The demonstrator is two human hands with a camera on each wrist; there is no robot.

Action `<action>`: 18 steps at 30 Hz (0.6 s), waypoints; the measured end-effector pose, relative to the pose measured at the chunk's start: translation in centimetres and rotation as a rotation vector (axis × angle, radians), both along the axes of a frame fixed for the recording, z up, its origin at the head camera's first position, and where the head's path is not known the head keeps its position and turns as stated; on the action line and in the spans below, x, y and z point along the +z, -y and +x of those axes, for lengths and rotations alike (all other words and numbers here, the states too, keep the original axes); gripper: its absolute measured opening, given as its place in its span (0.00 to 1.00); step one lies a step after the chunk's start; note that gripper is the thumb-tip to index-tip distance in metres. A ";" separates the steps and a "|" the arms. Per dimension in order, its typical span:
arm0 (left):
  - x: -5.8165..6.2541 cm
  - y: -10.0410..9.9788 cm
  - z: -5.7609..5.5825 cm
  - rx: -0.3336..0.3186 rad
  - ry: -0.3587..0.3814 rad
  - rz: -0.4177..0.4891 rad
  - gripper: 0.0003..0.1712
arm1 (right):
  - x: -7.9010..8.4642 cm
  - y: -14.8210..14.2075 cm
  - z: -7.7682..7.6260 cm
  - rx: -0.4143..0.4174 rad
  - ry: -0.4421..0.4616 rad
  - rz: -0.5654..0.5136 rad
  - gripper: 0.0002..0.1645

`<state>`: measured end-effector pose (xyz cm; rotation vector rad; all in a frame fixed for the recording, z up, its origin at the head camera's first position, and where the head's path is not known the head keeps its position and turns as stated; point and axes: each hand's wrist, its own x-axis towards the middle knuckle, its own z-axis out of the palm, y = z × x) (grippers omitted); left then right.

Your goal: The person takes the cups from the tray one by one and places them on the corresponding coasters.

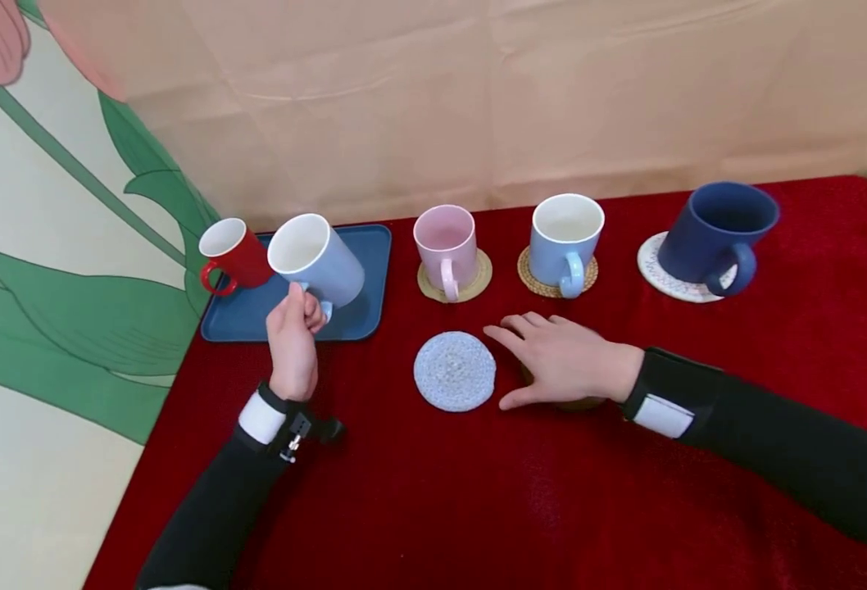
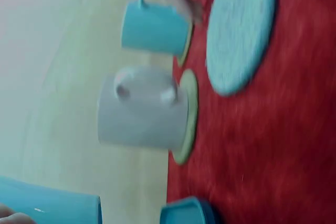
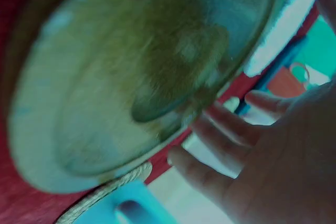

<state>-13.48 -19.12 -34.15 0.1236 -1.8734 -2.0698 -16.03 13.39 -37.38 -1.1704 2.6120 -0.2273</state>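
My left hand (image 1: 292,336) pinches the handle of a light blue mug (image 1: 339,269) with a white inside. In the left wrist view its base hangs above the blue tray (image 1: 369,321). Beside it on the tray stands a red mug (image 1: 251,260). My right hand (image 1: 562,358) spreads its fingers over a round, brownish dish-like piece (image 3: 100,103), mostly hidden under the palm in the head view. Just left of those fingers lies a light blue woven coaster (image 1: 454,371) with nothing on it.
A pink mug (image 1: 451,238) and another light blue mug (image 1: 562,242) stand on woven coasters at the back. A dark blue mug (image 1: 714,233) sits on a white patterned coaster (image 1: 655,266) at the right. Red cloth (image 1: 433,500) covers the table.
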 end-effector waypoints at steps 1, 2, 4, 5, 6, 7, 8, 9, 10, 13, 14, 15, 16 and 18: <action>0.1 -0.3 0.4 -0.019 -0.005 0.001 0.26 | -0.1 0.3 0.0 0.002 -0.007 0.016 0.60; 0.1 -0.5 0.8 -0.039 -0.008 0.002 0.25 | -0.1 0.7 -0.1 0.002 -0.016 0.031 0.61; 0.2 -1.0 1.6 -0.085 -0.013 0.009 0.24 | -0.2 1.2 -0.3 0.005 -0.036 0.055 0.62; 0.2 -1.2 2.1 -0.106 -0.015 0.011 0.23 | -0.3 1.5 -0.4 0.008 -0.048 0.061 0.62; 0.2 -1.5 2.5 -0.127 -0.015 0.010 0.23 | -0.4 1.7 -0.5 0.011 -0.062 0.067 0.61; 0.1 -1.8 2.9 -0.148 -0.015 0.013 0.22 | -0.4 1.8 -0.5 0.013 -0.071 0.068 0.61; 0.1 -2.1 3.3 -0.168 -0.014 0.014 0.22 | -0.5 2.0 -0.6 0.015 -0.080 0.073 0.60; 0.0 -2.4 3.8 -0.185 -0.010 0.014 0.21 | -0.6 2.0 -0.6 0.017 -0.088 0.076 0.59; -0.1 -2.7 4.2 -0.201 -0.004 0.011 0.21 | -0.6 2.1 -0.7 0.020 -0.094 0.079 0.59; -0.6 -3.5 5.3 -0.250 0.010 0.003 0.19 | -0.7 2.1 -0.6 0.025 -0.111 0.077 0.58; -0.7 -3.7 5.7 -0.267 0.013 -0.002 0.19 | -0.7 2.2 -0.6 0.026 -0.119 0.077 0.58; -1.0 -3.9 6.0 -0.286 0.012 -0.004 0.18 | -0.7 2.2 -0.6 0.026 -0.125 0.076 0.58; -1.2 -4.2 6.3 -0.304 0.008 -0.007 0.18 | -0.7 2.2 -0.6 0.027 -0.131 0.075 0.57; -1.5 -4.6 6.8 -0.346 -0.005 -0.012 0.17 | -0.7 2.2 -0.6 0.028 -0.143 0.072 0.57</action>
